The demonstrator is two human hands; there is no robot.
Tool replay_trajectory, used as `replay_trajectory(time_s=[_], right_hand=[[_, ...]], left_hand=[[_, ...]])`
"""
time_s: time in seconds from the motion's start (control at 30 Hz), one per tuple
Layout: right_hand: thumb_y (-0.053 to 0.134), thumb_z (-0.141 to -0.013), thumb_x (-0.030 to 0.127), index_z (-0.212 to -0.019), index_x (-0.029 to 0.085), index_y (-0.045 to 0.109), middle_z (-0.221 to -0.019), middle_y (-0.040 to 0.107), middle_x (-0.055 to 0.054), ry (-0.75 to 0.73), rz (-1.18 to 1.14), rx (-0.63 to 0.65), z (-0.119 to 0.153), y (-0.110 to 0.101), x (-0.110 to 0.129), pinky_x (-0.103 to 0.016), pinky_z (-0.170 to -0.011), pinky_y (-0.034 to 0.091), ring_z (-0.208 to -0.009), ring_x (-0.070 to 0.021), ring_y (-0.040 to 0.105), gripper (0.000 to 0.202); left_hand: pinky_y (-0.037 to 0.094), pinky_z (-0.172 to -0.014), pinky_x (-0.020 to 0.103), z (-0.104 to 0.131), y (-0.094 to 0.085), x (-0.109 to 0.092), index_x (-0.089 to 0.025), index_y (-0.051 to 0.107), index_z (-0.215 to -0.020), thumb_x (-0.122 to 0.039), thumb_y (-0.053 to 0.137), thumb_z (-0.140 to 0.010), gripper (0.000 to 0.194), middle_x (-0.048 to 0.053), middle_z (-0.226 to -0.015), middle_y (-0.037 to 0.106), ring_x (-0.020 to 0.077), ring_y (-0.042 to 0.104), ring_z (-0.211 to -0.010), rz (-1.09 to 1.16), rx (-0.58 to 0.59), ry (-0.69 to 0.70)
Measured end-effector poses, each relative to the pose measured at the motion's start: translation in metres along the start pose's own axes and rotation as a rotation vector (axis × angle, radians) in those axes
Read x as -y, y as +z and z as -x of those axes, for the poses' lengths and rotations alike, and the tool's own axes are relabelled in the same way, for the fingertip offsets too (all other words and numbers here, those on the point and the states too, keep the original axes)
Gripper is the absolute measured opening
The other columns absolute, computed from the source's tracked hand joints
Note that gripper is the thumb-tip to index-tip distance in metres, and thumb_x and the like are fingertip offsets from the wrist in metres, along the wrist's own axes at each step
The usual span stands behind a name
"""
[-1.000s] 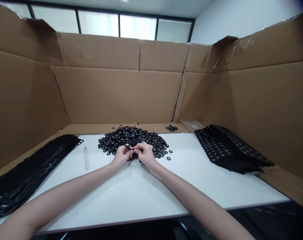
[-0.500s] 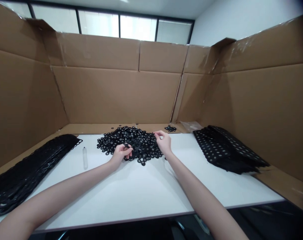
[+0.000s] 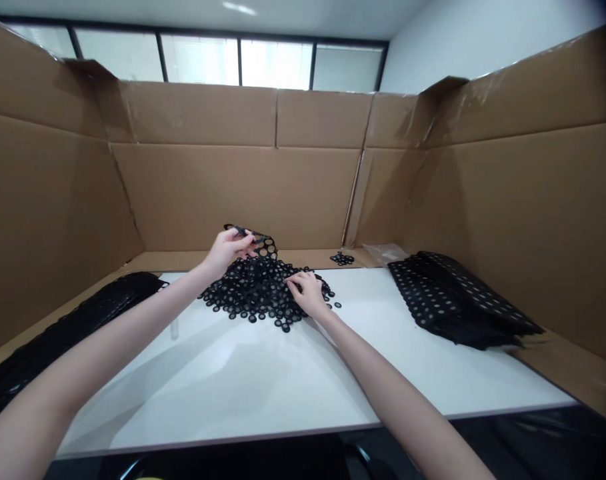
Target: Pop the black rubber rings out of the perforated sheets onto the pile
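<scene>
My left hand (image 3: 229,252) is raised above the far side of a pile, its fingers closed on the edge of a black perforated sheet (image 3: 267,248). The sheet has rows of round holes and hangs toward the pile. Below it lies the heap of small black rings (image 3: 255,293) on the white table. My right hand (image 3: 309,293) rests at the heap's right part, with thumb and fingertips pinched together at the rings. Whatever is between those fingertips is too small to tell.
Black perforated sheets (image 3: 453,300) lie stacked at right, and a long black bundle (image 3: 73,340) at left. A clear tube (image 3: 175,328) is partly behind my left forearm. Several rings (image 3: 341,258) sit on cardboard at the back. Cardboard walls (image 3: 233,193) enclose the white table (image 3: 263,387).
My left hand has risen away from the pile, lifting the perforated sheet into view. My right hand has shifted left and nearer, onto the heap.
</scene>
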State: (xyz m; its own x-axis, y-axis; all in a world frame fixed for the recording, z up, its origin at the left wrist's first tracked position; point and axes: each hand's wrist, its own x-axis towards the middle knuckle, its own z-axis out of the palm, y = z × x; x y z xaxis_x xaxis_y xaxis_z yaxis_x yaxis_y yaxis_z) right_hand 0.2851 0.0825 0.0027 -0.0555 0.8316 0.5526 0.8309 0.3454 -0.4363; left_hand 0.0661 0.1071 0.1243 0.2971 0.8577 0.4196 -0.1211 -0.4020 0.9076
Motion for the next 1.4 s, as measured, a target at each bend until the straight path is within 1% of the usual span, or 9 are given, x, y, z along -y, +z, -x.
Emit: replay_trajectory(time_s=[0.27,0.53,0.63,0.77,0.87,1.0,1.1,1.2,1.4], right_hand=[[0.046,-0.086,0.029,-0.087,0.026,0.067,-0.100,0.062,-0.004,-0.095,0.008,0.044,0.006,0.005,0.010,-0.038,-0.082,0.029,-0.099,-0.0217,0.045,0.022],[0.048,-0.085,0.030,-0.088,0.027,0.067,-0.106,0.059,-0.006,-0.115,0.099,0.101,0.010,0.007,0.015,-0.043,-0.083,0.028,-0.102,-0.0243,0.042,0.020],[0.050,-0.084,0.031,-0.087,0.027,0.067,-0.110,0.056,-0.006,-0.121,0.139,0.083,0.012,0.011,0.017,-0.045,-0.085,0.026,-0.105,-0.0257,0.040,0.019],[0.049,-0.084,0.031,-0.089,0.027,0.067,-0.111,0.054,-0.007,-0.161,0.130,0.101,0.015,0.013,0.022,-0.045,-0.085,0.026,-0.106,-0.0255,0.038,0.020],[0.049,-0.084,0.032,-0.090,0.027,0.067,-0.111,0.054,-0.007,-0.176,0.129,0.134,0.016,0.013,0.024,-0.044,-0.084,0.028,-0.106,-0.0257,0.038,0.020],[0.050,-0.083,0.032,-0.091,0.027,0.066,-0.112,0.054,-0.007,-0.177,0.137,0.144,0.015,0.013,0.022,-0.043,-0.081,0.029,-0.106,-0.0257,0.040,0.019],[0.051,-0.082,0.032,-0.092,0.028,0.066,-0.113,0.054,-0.007,-0.195,0.144,0.142,0.015,0.015,0.018,-0.043,-0.080,0.030,-0.106,-0.0264,0.040,0.019],[0.051,-0.082,0.033,-0.093,0.028,0.066,-0.114,0.054,-0.007,-0.199,0.153,0.144,0.015,0.017,0.017,-0.044,-0.080,0.030,-0.107,-0.0275,0.040,0.019],[0.052,-0.081,0.033,-0.091,0.027,0.066,-0.114,0.054,-0.007,-0.185,0.164,0.155,0.015,0.016,0.020,-0.045,-0.080,0.030,-0.107,-0.0275,0.040,0.018]], left_hand=[[0.046,-0.054,0.021,-0.031,-0.018,-0.067,-0.010,0.058,-0.080,-0.022,0.063,-0.071,0.016,0.008,-0.080,0.065,0.0127,0.063,-0.062,-0.235,-0.104,0.040],[0.040,-0.086,0.046,-0.005,-0.044,-0.131,-0.004,0.057,-0.091,-0.020,0.055,-0.081,0.018,0.008,-0.083,0.061,0.0253,0.063,-0.093,-0.458,-0.107,0.092],[0.040,-0.086,0.047,0.003,-0.069,-0.131,-0.003,0.057,-0.091,-0.018,0.056,-0.080,0.019,0.009,-0.083,0.062,0.0270,0.062,-0.095,-0.491,-0.127,0.025],[0.044,-0.082,0.043,-0.001,-0.113,-0.100,-0.008,0.059,-0.080,-0.024,0.065,-0.072,0.018,0.015,-0.083,0.066,0.0252,0.065,-0.079,-0.476,-0.165,-0.120],[0.043,-0.083,0.040,-0.010,-0.141,-0.081,-0.009,0.059,-0.079,-0.023,0.062,-0.074,0.015,0.016,-0.090,0.067,0.0236,0.064,-0.083,-0.496,-0.217,-0.207],[0.041,-0.088,0.035,-0.011,-0.171,-0.089,-0.006,0.057,-0.088,-0.019,0.057,-0.079,0.015,0.015,-0.101,0.065,0.0183,0.061,-0.090,-0.488,-0.333,-0.044],[0.039,-0.092,0.035,0.011,-0.192,-0.104,-0.003,0.054,-0.093,-0.018,0.056,-0.081,0.019,0.017,-0.109,0.062,0.0158,0.060,-0.091,-0.477,-0.366,0.087],[0.040,-0.093,0.035,0.056,-0.210,-0.107,-0.004,0.055,-0.093,-0.019,0.061,-0.077,0.023,0.015,-0.108,0.063,0.0164,0.060,-0.090,-0.482,-0.425,0.068],[0.045,-0.069,0.027,0.183,-0.228,-0.074,-0.017,0.064,-0.076,-0.039,0.072,-0.062,0.027,0.002,-0.073,0.069,0.0155,0.059,-0.072,-0.629,-0.555,-0.443]])
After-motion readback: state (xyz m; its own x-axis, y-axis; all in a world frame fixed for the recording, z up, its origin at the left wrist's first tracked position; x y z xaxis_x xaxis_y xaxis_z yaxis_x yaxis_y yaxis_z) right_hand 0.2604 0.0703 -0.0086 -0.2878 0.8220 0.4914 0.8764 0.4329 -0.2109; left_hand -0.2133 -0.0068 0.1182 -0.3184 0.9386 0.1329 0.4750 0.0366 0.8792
